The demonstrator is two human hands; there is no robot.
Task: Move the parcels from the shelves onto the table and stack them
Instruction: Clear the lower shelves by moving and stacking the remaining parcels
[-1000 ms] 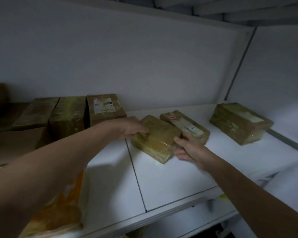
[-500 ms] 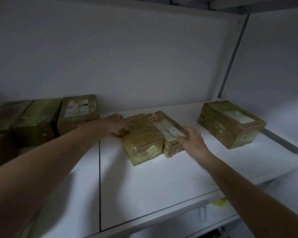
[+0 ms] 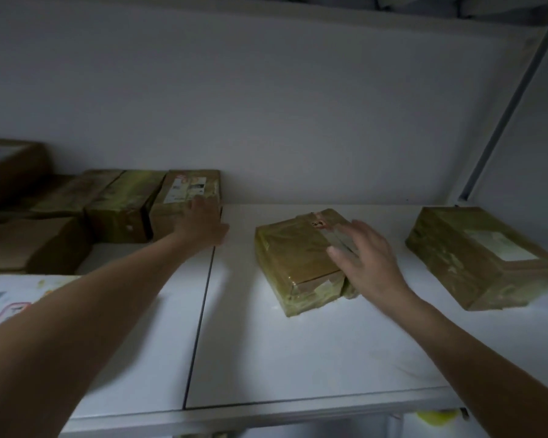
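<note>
White shelf (image 3: pixel 298 358) against a plain pale back wall (image 3: pixel 266 105), dimly lit, seen from the head view. It is the only view we have.

Two bare forearms reach in from the bottom edge. Our left hand (image 3: pixel 203 224) lies against the right front corner of a labelled parcel (image 3: pixel 184 192) at the back left. Its fingers look stretched out flat on the cardboard rather than curled round it, and nothing is gripped yet. That parcel ends a row of brown parcels (image 3: pixel 117 200) lined up along the wall.

Our right hand (image 3: pixel 370 260) is spread wide with its fingers straight and holds nothing. It is slightly blurred. It hangs over the right side of a taped parcel (image 3: pixel 295 263) in the middle of the shelf. A narrower parcel (image 3: pixel 331 218) lies touching that one's right flank, and the hand mostly hides it. We cannot tell whether the palm touches it.

Both middle parcels run lengthwise from the shelf's front edge toward the wall, angled a little to the right. They lie directly under the right fingers, well apart from the left hand, so we judge the right hand the nearer one for them.

A large parcel (image 3: pixel 475 257) sits farther right, apart from both hands.
</note>
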